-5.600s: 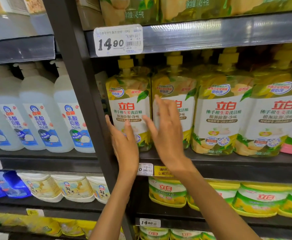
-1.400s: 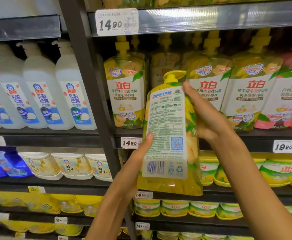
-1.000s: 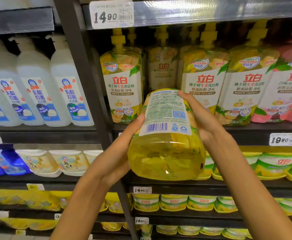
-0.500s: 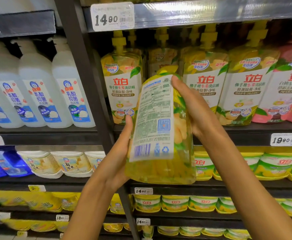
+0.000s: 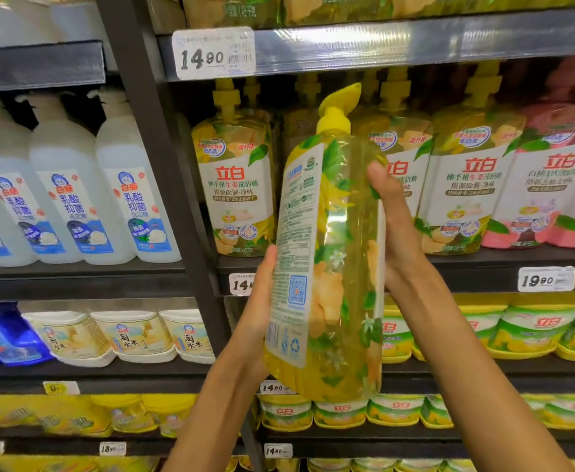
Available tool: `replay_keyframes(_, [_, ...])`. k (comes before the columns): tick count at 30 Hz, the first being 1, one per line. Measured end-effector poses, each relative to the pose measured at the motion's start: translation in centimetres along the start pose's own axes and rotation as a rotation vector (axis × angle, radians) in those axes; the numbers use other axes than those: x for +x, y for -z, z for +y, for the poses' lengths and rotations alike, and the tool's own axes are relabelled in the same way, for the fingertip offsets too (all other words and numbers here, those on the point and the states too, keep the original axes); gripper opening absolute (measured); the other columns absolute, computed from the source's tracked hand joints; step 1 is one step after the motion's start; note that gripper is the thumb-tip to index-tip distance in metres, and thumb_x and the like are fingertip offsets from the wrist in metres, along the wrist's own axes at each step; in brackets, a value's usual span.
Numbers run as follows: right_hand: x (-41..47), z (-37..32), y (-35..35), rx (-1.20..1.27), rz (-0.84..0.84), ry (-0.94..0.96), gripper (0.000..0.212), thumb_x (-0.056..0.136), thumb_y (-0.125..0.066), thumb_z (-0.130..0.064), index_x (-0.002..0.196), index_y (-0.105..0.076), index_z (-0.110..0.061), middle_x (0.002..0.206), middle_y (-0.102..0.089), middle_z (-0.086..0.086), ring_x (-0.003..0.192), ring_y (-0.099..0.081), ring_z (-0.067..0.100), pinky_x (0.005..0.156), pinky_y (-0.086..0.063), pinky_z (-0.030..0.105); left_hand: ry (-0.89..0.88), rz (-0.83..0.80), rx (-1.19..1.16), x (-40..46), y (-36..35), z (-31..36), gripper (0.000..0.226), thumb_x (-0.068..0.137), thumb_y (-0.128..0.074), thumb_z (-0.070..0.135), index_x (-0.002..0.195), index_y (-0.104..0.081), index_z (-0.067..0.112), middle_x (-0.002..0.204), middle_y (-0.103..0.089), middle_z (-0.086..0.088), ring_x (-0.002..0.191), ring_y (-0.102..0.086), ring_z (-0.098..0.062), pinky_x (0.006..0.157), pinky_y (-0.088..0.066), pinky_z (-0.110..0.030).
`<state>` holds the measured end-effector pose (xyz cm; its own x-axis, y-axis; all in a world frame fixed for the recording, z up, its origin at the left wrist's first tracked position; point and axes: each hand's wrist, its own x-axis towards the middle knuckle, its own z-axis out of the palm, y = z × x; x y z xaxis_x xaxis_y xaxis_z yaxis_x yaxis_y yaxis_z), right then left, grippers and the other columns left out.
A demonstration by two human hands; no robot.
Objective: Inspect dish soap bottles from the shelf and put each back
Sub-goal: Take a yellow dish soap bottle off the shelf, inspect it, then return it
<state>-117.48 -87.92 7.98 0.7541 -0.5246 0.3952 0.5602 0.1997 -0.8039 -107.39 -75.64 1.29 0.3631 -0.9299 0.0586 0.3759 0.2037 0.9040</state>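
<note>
- Both my hands hold one yellow dish soap bottle (image 5: pixel 330 267): left hand (image 5: pixel 262 301) cupping its label edge, right hand (image 5: pixel 395 233) wrapped behind.
- Inspection step, I judge; next, return it upright to the shelf gap (image 5: pixel 296 131) beyond my fingertips.
</note>
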Motion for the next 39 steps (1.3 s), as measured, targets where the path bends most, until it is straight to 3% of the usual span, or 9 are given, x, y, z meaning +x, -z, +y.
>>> replay_keyframes(3, [-0.2,-0.6,-0.9,-0.012,0.046,0.071,0.035,0.081,-0.061,-0.037,0.107,-0.07,-0.016,0.092,-0.072,0.002,0.085,-0.07,0.017,0.073,-0.057,0.033,-0.02,0.0,0.217,0.6,0.7,0.7,0.059,0.078,-0.038,0.072,0.087,-0.074,0.026,0.08,-0.075,0.012,0.076,-0.071,-0.005,0.068,-0.057,-0.022])
replay_keyframes(7, [-1.2,0.0,-2.4,-0.358,0.238,0.287,0.097,0.06,-0.081,-0.033,0.145,-0.035,-0.023,0.133,-0.055,0.0,0.117,-0.06,0.019,0.096,-0.051,0.043,-0.211,0.004,0.361,0.2,-0.3,2.5,0.052,0.087,-0.04,0.065,0.105,-0.071,0.027,0.101,-0.074,0.011,0.097,-0.067,-0.001,0.083,-0.054,-0.019])
replay_keyframes(10, [-1.4,0.6,-3.6,-0.541,0.317,0.296,0.109,0.055,-0.085,-0.045,0.147,-0.028,-0.033,0.148,-0.038,-0.004,0.134,-0.045,0.016,0.107,-0.043,0.043,-0.261,0.036,0.476,-0.7,-1.1,1.3,0.09,0.049,-0.065,0.083,0.119,-0.057,0.027,0.113,-0.07,0.009,0.107,-0.064,-0.008,0.092,-0.052,-0.029])
replay_keyframes(13, [-1.2,0.2,-3.1,-0.49,0.29,0.19,0.105,0.055,-0.08,-0.056,0.145,-0.029,-0.038,0.138,-0.048,-0.012,0.123,-0.05,-0.004,0.1,-0.049,0.029,-0.267,0.114,0.397,-1.0,-1.2,0.4,0.101,0.034,-0.07,0.084,0.111,-0.062,0.019,0.104,-0.074,-0.002,0.1,-0.069,-0.021,0.087,-0.056,-0.04])
replay_keyframes(19, [-0.1,-0.5,-1.0,-0.254,0.134,-0.08,0.073,0.074,-0.074,-0.053,0.131,-0.05,-0.015,0.114,-0.071,0.007,0.1,-0.07,0.02,0.081,-0.057,0.033,-0.139,-0.009,0.259,-1.7,0.2,-0.5,0.072,0.044,-0.066,0.085,0.103,-0.069,0.044,0.107,-0.072,0.013,0.102,-0.068,-0.011,0.077,-0.056,-0.027])
replay_keyframes(23, [-0.3,0.1,-0.7,-0.119,0.137,-0.066,0.105,0.05,-0.086,-0.058,0.132,-0.047,-0.005,0.114,-0.07,0.014,0.105,-0.068,0.031,0.086,-0.056,0.044,-0.058,0.009,0.327,-1.7,0.8,0.0,0.085,0.044,-0.064,0.087,0.112,-0.062,0.037,0.116,-0.069,0.007,0.109,-0.065,-0.013,0.088,-0.053,-0.032])
replay_keyframes(26, [-0.8,0.2,-0.6,-0.133,0.2,0.025,0.095,0.051,-0.088,-0.056,0.122,-0.051,-0.005,0.11,-0.071,0.014,0.1,-0.07,0.031,0.079,-0.058,0.042,-0.235,0.018,0.46,-1.6,1.9,2.1,0.067,0.066,-0.064,0.069,0.12,-0.06,0.029,0.114,-0.07,0.006,0.104,-0.066,-0.007,0.076,-0.053,-0.016])
replay_keyframes(31, [-1.6,0.9,-0.7,-0.407,0.286,0.261,0.074,0.055,-0.084,-0.043,0.122,-0.055,-0.032,0.111,-0.07,-0.001,0.099,-0.07,0.017,0.078,-0.057,0.033,-0.259,-0.038,0.656,0.1,1.7,0.7,0.103,0.054,-0.09,0.034,0.137,-0.028,0.038,0.124,-0.061,0.012,0.113,-0.062,-0.01,0.087,-0.056,-0.032])
replay_keyframes(39, [-2.8,0.7,0.1,-0.592,-0.061,0.405,0.086,0.057,-0.082,-0.06,0.131,-0.046,-0.035,0.128,-0.055,-0.011,0.121,-0.054,0.008,0.096,-0.045,0.02,-0.369,0.038,0.526,1.8,2.1,-1.1,0.086,0.051,-0.089,0.0,0.124,-0.046,-0.011,0.113,-0.067,-0.017,0.105,-0.066,-0.027,0.08,-0.056,-0.028])
